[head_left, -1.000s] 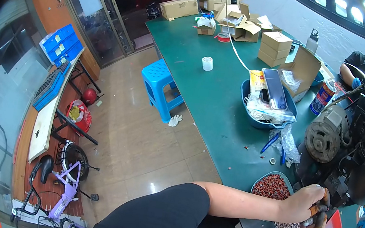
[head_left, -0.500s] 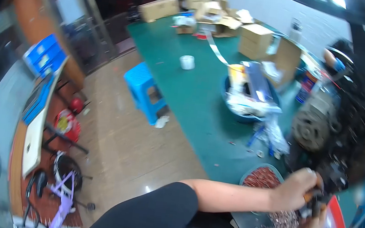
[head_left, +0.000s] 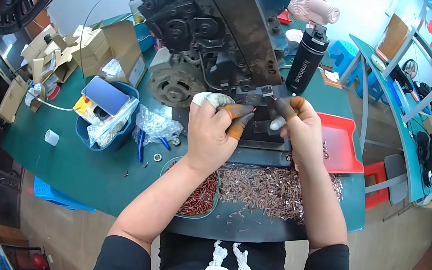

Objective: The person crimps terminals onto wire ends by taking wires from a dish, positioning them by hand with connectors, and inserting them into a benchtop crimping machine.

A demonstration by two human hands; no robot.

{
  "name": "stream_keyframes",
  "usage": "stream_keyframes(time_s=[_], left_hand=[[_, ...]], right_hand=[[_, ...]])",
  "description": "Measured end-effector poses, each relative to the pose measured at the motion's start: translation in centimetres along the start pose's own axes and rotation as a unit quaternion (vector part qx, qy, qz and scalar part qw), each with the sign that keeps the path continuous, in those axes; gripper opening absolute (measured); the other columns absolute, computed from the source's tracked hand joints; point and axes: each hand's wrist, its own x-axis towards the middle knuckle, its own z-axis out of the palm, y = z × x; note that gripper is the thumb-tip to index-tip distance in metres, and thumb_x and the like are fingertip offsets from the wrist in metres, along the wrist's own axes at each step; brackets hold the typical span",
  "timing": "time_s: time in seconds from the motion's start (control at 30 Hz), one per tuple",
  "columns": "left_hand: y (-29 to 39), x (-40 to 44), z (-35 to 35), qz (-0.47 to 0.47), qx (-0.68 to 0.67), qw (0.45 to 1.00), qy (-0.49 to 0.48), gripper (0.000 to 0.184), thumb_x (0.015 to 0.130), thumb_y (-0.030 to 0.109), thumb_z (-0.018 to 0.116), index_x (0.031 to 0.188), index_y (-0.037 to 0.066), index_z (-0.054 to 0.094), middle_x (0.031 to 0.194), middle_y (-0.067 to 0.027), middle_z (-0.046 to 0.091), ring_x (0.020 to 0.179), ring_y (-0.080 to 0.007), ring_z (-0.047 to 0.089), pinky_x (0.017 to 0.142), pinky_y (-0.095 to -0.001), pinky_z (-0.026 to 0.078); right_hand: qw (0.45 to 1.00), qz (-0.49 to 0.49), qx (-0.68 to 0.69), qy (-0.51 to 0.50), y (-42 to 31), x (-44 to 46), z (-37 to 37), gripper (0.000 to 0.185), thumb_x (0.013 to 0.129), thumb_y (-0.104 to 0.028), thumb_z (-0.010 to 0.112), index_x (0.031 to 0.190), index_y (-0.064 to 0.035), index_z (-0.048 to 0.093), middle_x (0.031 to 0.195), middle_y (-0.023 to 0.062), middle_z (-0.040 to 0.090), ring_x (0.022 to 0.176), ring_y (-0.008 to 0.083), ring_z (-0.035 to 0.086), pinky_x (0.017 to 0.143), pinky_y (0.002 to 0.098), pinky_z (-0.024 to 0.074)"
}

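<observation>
The left hand [head_left: 214, 124] has thumb and forefinger pinched nearly together on a small red piece [head_left: 255, 109], just in front of the dark machine [head_left: 229, 33]. Only the tip shows past the fingers, seemingly toward the machine; its long axis is hard to make out. The right hand [head_left: 304, 130] curls its fingers near the machine; whether it grips anything, I cannot tell. The left forearm partly hides a bowl [head_left: 217, 192]. "luminous" runs lengthwise along the black bottle [head_left: 307, 62].
</observation>
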Motion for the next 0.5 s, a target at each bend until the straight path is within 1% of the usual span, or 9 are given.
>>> stream_keyframes(time_s=[0.13, 0.17, 0.3, 0.4, 0.5], left_hand=[[-0.6, 0.4, 1.9, 0.035, 0.035, 0.999, 0.005, 0.021, 0.07, 0.009, 0.079, 0.088, 0.011, 0.068, 0.086, -0.0052, 0.056, 0.084, -0.0279, 0.051, 0.074, -0.0381, 0.039], [-1.1, 0.2, 2.6, 0.057, 0.041, 0.998, 0.008, 0.024, 0.068, 0.009, 0.079, 0.088, 0.011, 0.066, 0.086, -0.0054, 0.056, 0.084, -0.0279, 0.051, 0.074, -0.0383, 0.039], [-2.3, 0.3, 4.1, 0.113, 0.057, 0.992, 0.007, 0.029, 0.063, 0.008, 0.079, 0.086, 0.011, 0.061, 0.087, -0.0056, 0.056, 0.083, -0.0278, 0.052, 0.073, -0.0387, 0.039], [-2.4, 0.6, 4.4, 0.135, 0.067, 0.988, 0.011, 0.031, 0.061, 0.007, 0.078, 0.084, 0.011, 0.059, 0.087, -0.0054, 0.056, 0.082, -0.0278, 0.052, 0.073, -0.0383, 0.039], [-2.5, 0.9, 4.7, 0.146, 0.076, 0.986, 0.026, 0.031, 0.061, 0.007, 0.078, 0.084, 0.011, 0.057, 0.088, -0.0054, 0.056, 0.082, -0.0281, 0.053, 0.073, -0.0389, 0.04]], right_hand=[[0.999, -0.011, 0.036, -0.009, 0.4, 1.6, 0.2, 0.012, 0.091, -0.012, 0.062, 0.098, -0.0029, 0.061, 0.083, 0.0012, 0.064, 0.058, 0.0025, 0.054, 0.048, 0.0154, 0.0379], [0.999, -0.012, 0.036, -0.01, 0.5, 1.9, 0.2, 0.012, 0.091, -0.012, 0.062, 0.098, -0.0029, 0.061, 0.083, 0.0012, 0.064, 0.058, 0.0025, 0.054, 0.048, 0.0154, 0.0379], [0.998, 0.009, 0.058, -0.015, 0.5, 2.2, 0.4, 0.011, 0.091, -0.012, 0.063, 0.097, -0.0032, 0.061, 0.081, 0.001, 0.064, 0.057, 0.0022, 0.053, 0.048, 0.015, 0.0378], [0.998, 0.011, 0.067, -0.011, 0.4, 2.1, 0.5, 0.011, 0.091, -0.012, 0.063, 0.096, -0.0034, 0.061, 0.079, 0.0007, 0.063, 0.056, 0.0021, 0.052, 0.048, 0.0149, 0.0377], [0.998, 0.013, 0.068, -0.002, 0.5, 2.1, 0.5, 0.01, 0.091, -0.012, 0.063, 0.095, -0.0035, 0.06, 0.078, 0.0003, 0.063, 0.056, 0.002, 0.052, 0.047, 0.015, 0.0375]])
